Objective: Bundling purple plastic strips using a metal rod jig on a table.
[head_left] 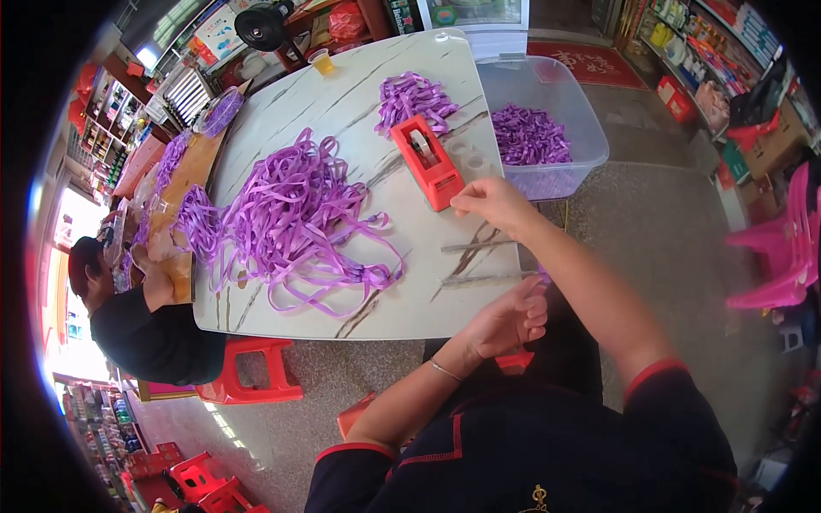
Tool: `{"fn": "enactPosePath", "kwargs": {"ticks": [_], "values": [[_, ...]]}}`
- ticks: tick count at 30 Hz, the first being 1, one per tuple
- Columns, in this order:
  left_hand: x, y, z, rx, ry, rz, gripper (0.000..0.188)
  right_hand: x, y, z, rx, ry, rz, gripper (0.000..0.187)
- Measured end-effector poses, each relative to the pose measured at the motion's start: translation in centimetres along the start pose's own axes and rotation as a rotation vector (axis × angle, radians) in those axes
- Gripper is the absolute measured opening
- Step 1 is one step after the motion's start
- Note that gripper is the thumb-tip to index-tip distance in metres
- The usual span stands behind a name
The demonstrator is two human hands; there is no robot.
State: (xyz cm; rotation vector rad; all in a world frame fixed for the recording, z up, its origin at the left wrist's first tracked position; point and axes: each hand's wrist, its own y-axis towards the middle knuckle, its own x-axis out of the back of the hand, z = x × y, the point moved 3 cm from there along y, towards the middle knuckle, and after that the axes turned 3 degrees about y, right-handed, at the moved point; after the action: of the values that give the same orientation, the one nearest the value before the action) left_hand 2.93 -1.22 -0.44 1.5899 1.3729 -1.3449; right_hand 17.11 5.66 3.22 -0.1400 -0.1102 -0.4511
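My right hand [492,205] is closed in a pinch at the near end of a red tape dispenser [436,181]; what lies between its fingertips is too small to make out. Lower down, just off the table's edge, my left hand [513,321] is curled with the thumb uppermost. A bit of purple ribbon strap [545,276] shows at its thumb; the rest is hidden. Left of the dispenser spreads a large tangled heap of purple ribbon straps [286,201]. A smaller pile of purple straps [415,98] sits beyond the dispenser.
The white marbled table [410,316] carries a cup of yellow liquid [322,62] at its far side. A clear plastic bin [590,137] holding purple straps stands beyond its right edge. At left, another person [145,316] sits by more straps. A red stool [248,376] stands below the table.
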Motion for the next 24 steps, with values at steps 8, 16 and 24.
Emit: {"fn": "enactPosePath", "kwargs": {"ticks": [8, 16, 24], "values": [[0.2, 0.0, 0.1, -0.007, 0.020, 0.004, 0.056, -0.1, -0.2, 1.5, 0.142, -0.546, -0.268, 0.021], [0.3, 0.2, 0.1, 0.007, -0.013, 0.047, 0.040, 1.2, -1.1, -0.4, 0.090, -0.701, -0.231, 0.018], [0.2, -0.2, -0.1, 0.005, -0.016, 0.049, 0.036, 7.0, -5.3, 2.3, -0.019, -0.221, 0.334, 0.022]]}}
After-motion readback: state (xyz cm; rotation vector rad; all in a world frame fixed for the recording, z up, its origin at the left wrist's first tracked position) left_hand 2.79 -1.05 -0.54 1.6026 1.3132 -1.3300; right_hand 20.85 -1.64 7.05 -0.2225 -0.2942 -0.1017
